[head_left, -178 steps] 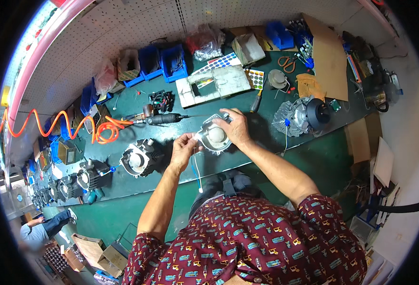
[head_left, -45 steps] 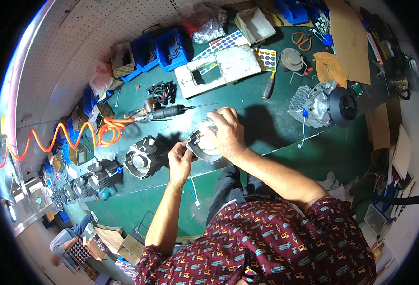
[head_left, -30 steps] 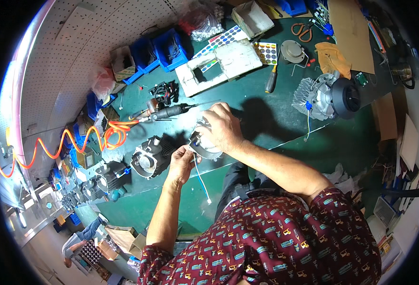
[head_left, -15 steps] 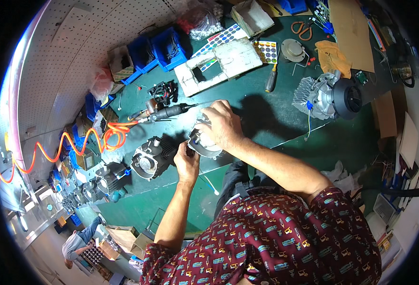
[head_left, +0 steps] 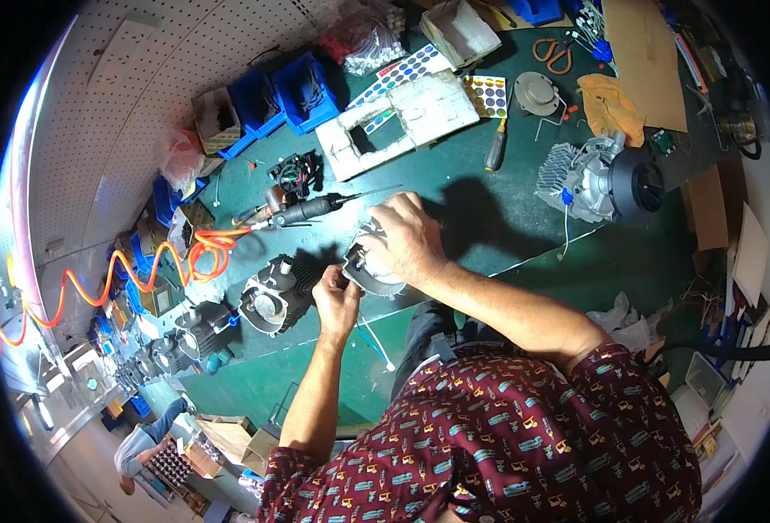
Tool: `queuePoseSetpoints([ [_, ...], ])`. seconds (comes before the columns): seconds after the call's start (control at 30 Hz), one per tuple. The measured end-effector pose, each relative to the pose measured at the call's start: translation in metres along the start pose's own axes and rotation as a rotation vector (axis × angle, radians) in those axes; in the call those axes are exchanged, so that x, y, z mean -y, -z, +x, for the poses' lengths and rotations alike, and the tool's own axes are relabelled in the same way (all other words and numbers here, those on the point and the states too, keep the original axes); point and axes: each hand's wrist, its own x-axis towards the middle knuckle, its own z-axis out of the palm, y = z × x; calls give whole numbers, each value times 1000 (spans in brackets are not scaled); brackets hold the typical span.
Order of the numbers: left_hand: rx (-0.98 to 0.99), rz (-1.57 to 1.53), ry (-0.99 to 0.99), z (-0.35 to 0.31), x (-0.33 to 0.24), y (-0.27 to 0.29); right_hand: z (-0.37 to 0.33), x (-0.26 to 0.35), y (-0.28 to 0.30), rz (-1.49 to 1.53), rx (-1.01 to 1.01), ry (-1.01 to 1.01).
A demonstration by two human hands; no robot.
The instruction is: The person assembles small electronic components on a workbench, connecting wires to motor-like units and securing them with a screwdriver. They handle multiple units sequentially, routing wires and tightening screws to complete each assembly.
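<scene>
A silver-grey metal engine housing [head_left: 374,272] with a round hollow lies at the near edge of the green bench. My right hand [head_left: 408,241] reaches over its upper side, fingers bent down and gripping it. My left hand [head_left: 337,301] is at the housing's left edge, thumb and fingers pinched together; what is between them is hidden. A thin cable [head_left: 376,343] with a pale tip hangs over the bench edge below. Left of my left hand stands another dark finned engine housing [head_left: 269,301]. A black air screwdriver [head_left: 313,207] with a long bit lies beyond the hands.
An orange coiled hose [head_left: 206,253] runs off left. More engine housings [head_left: 200,331] line the bench edge. Farther back are blue bins [head_left: 305,96], a worn white block [head_left: 402,122] and a screwdriver [head_left: 495,146]. An engine with a black round cover [head_left: 607,179] stands right. Another person [head_left: 145,443] is lower left.
My left hand has shifted slightly left and down, its fingers drawn a little from the housing. My right hand's fingers have lifted slightly. The hanging cable has swung a little.
</scene>
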Motion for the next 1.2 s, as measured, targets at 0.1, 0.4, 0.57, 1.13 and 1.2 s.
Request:
queuePoseSetpoints([
  [0.1, 50, -139, 61, 1, -5, 1, -2, -3, 1, 7, -4, 10],
  [0.4, 170, -380, 165, 3, -14, 11, 0, -11, 15, 30, -39, -3],
  [0.57, 301, -614, 263, 7, 3, 17, -1, -19, 16, 33, -21, -21],
  [1.13, 352, -871, 273, 3, 10, 1, -5, -19, 22, 49, -19, 38],
  [1.2, 332, -921, 225, 4, 11, -7, -5, -22, 23, 58, -46, 45],
])
